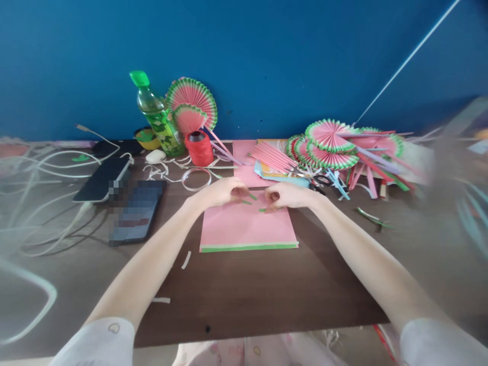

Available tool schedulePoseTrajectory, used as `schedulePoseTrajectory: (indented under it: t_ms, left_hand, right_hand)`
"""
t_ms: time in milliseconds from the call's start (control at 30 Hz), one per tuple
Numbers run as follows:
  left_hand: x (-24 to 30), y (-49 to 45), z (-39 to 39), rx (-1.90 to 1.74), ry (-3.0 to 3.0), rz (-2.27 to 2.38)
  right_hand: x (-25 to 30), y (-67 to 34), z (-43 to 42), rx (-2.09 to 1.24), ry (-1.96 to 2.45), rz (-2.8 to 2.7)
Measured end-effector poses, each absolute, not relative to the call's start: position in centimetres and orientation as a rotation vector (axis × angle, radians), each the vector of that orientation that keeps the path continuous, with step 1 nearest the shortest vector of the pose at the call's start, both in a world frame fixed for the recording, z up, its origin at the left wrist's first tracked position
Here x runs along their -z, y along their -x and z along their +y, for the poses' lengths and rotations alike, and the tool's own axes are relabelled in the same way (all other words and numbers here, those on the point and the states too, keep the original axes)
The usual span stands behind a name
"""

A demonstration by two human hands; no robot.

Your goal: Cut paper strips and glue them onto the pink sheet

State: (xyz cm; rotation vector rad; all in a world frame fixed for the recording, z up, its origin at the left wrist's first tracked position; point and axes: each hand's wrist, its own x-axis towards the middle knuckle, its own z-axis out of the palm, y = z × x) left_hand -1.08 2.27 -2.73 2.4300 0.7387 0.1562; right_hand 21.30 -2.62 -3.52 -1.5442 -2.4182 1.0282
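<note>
pink sheet (247,226) flat on table (267,290) centre, green strip (247,247) edge facing the person, long axis looks left-right. left hand (224,193) and right hand (285,195) at its far edge, fingers curled, pinched on the paper.

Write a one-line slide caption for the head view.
Left hand and right hand meet over green strips on a pink sheet, paper fans piled behind on the table.

On the dark brown table (247,290) a pink sheet (247,229) is laid in the centre, a phone (133,213) at the left, and paper fans (331,145) are piled at the upper right.
</note>
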Motion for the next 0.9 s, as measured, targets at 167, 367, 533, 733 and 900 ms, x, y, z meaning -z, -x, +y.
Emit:
schedulePoseTrajectory:
  t_ms: [167, 367, 533, 733, 900]
  left_hand:
    - [2.2, 0.7, 1.8, -0.104, -2.493, 0.817]
    - [2.0, 0.4, 1.2, -0.003, -2.351, 0.847]
    - [2.4, 0.4, 1.2, -0.066, -2.416, 0.782]
    - [2.3, 0.8, 1.9, -0.218, -2.444, 0.866]
    - [2.3, 1.2, 2.2, -0.167, -2.407, 0.9]
  right_hand:
    - [3.5, -21.2, -2.8, -1.037, 1.556, -2.386]
    - [3.5, -20.9, -2.9, -0.977, 1.585, -2.36]
    - [3.5, -21.1, -2.8, -1.06, 1.551, -2.329]
    - [3.5, -21.1, -2.8, -1.085, 1.541, -2.327]
    - [3.5, -21.1, -2.7, -1.061, 1.548, -2.327]
